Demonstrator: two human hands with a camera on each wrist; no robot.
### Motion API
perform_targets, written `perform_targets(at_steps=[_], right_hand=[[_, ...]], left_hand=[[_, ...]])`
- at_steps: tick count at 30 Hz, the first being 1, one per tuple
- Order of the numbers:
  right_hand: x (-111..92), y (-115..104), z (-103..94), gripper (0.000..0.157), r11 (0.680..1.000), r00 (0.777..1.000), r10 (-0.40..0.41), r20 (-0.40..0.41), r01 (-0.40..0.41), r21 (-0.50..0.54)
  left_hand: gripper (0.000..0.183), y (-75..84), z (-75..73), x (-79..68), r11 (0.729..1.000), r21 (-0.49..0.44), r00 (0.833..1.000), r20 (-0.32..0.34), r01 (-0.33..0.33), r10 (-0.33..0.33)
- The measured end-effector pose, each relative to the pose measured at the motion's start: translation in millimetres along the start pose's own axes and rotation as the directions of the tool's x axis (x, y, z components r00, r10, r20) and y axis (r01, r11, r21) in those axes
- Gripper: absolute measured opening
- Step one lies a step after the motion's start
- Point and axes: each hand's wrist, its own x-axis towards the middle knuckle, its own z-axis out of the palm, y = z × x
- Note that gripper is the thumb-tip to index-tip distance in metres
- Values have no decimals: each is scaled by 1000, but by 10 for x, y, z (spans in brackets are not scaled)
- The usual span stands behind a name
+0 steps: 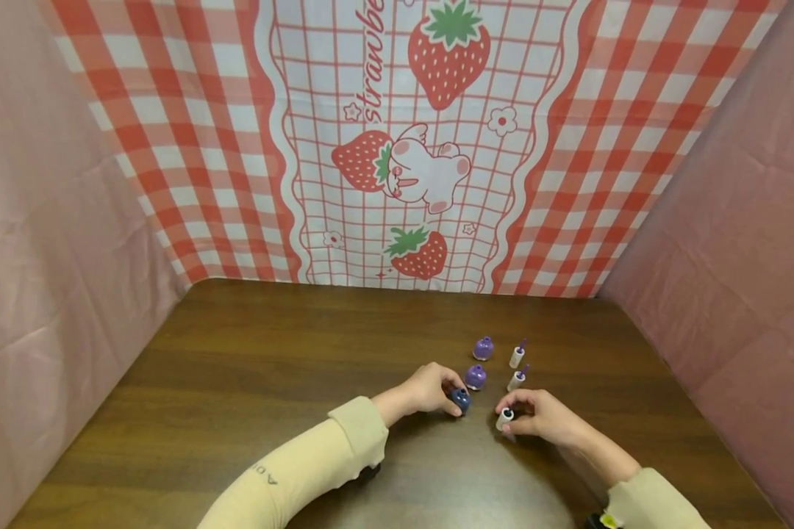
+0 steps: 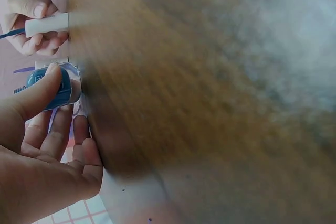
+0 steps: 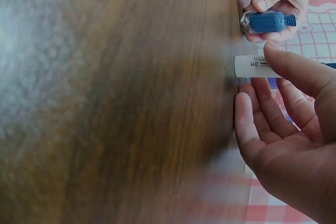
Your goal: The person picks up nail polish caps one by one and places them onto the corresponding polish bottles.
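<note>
My left hand (image 1: 430, 388) pinches a dark blue nail polish bottle (image 1: 461, 401) between thumb and fingers, low over the table. Its threaded neck (image 3: 290, 20) is uncapped and points up. To the right of it, my right hand (image 1: 539, 415) grips a white nail polish cap (image 1: 505, 419) near the tabletop. A blue-coated brush (image 2: 11, 33) extends from that cap, away from the table; small print marks the cap's side in the right wrist view. A short gap separates the two hands. Just beyond them are two purple nail polish bottles (image 1: 476, 378), both uncapped.
Two white caps (image 1: 517, 358) with purple brushes pointing up stand right of the purple bottles. The brown wooden table (image 1: 271, 345) meets a strawberry-print checked cloth (image 1: 397, 220) at the back. Pink cloths (image 1: 734, 220) hang along both sides.
</note>
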Motion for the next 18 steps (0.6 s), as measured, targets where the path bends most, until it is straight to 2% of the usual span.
perform_targets(at_steps=[9,18], right_hand=[[13,-46,1,27,998,999,-47,6,48,-31],[40,-235,-42,28,995,999,-52,11,53,-88]], left_hand=[[29,-5,-60,-99,999,45,1000,4,14,-14],[28,-34,-198,-238,1000,4,1000,15,-1,1]])
